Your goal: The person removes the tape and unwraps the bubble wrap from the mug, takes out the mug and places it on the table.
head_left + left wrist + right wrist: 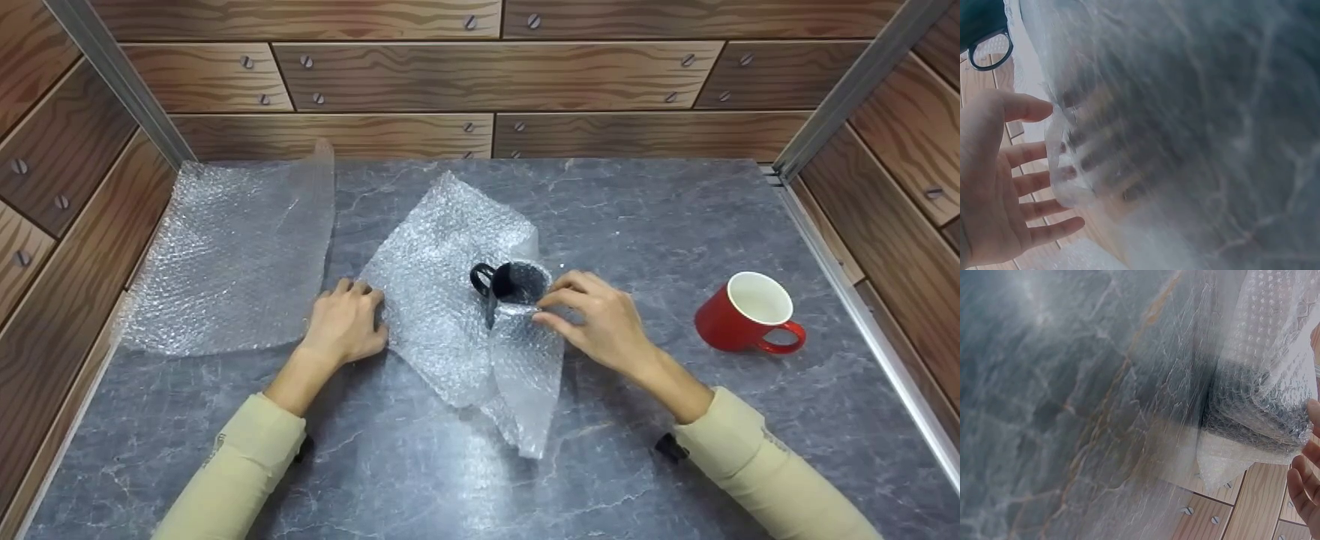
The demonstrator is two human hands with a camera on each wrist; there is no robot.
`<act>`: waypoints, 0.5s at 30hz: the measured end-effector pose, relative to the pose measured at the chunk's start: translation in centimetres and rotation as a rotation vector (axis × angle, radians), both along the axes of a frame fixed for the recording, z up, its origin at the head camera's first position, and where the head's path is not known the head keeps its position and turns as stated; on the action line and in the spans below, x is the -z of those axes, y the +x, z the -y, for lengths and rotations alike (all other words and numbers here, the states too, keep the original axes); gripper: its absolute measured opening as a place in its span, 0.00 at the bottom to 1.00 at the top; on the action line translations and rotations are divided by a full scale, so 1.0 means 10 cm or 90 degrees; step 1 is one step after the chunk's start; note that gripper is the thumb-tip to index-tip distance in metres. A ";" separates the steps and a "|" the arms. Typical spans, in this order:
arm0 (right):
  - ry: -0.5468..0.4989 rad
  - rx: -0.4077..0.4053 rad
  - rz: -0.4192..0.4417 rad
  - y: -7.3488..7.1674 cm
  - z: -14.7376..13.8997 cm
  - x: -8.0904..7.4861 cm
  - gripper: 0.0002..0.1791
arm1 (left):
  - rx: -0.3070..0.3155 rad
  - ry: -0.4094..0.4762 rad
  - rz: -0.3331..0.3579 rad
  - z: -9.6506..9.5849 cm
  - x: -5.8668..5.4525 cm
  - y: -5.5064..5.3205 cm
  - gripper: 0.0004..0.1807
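A black mug [517,283] stands upright on a sheet of bubble wrap [442,277], its handle towards the left. One flap of the sheet is folded round the mug's right and front sides, up to the rim. At that rim my right hand [600,319] pinches the flap's edge between thumb and fingers. In the right wrist view the wrapped mug [1258,410] shows dark through the bubbles, with the right fingertips [1300,467] beside it. My left hand [343,319] rests at the sheet's left edge, its fingers spread and relaxed in the left wrist view.
A red mug [739,313] with a white inside stands on the right of the grey marbled table [637,217]. Another sheet of bubble wrap [232,255] lies flat at the left. Wood-patterned walls [495,75] enclose the back and sides.
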State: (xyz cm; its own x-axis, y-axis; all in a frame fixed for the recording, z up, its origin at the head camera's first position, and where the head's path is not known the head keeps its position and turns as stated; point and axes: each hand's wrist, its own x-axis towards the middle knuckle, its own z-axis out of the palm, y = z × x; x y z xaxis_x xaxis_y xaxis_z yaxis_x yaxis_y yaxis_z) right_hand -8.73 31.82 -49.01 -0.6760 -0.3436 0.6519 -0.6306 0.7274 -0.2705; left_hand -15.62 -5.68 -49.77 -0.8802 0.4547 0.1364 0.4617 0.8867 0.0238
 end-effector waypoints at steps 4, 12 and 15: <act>0.003 0.002 0.004 0.00 0.00 0.00 0.11 | 0.003 -0.009 0.001 -0.01 -0.01 -0.01 0.25; 0.006 0.002 0.013 0.00 0.00 0.00 0.11 | 0.014 -0.030 -0.035 -0.08 -0.09 0.00 0.24; 0.004 0.001 0.012 -0.01 0.00 0.00 0.11 | 0.024 -0.031 -0.054 -0.14 -0.16 0.02 0.24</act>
